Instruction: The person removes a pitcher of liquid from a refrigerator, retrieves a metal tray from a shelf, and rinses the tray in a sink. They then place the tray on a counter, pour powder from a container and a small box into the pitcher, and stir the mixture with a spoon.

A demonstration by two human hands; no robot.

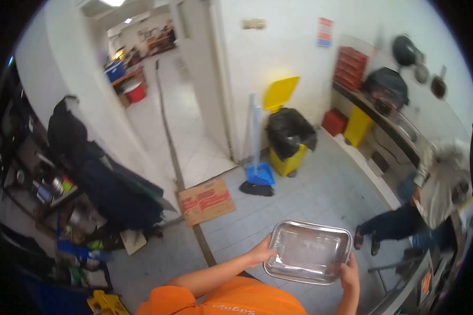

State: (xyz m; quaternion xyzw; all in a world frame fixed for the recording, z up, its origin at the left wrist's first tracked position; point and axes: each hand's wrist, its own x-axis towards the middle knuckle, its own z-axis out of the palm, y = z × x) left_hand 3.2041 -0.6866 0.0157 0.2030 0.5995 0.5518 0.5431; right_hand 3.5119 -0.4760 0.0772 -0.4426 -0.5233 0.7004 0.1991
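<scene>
A rectangular metal tray (307, 252) with a raised rim is held out in front of my orange shirt, its shiny inside facing up. My left hand (259, 253) grips its left edge, thumb over the rim. On the opposite edge, near the lower right corner, my right hand (349, 273) is closed round the rim. The fingers of both hands are partly hidden beneath the tray. Tiled floor lies below it.
A yellow bin (289, 160) with a black liner stands beside a blue dustpan (260, 174) and broom. Flattened cardboard (207, 202) lies by the doorway. At right, another person (404, 210) is beside a counter (376, 113). Cluttered shelves (50, 194) line the left.
</scene>
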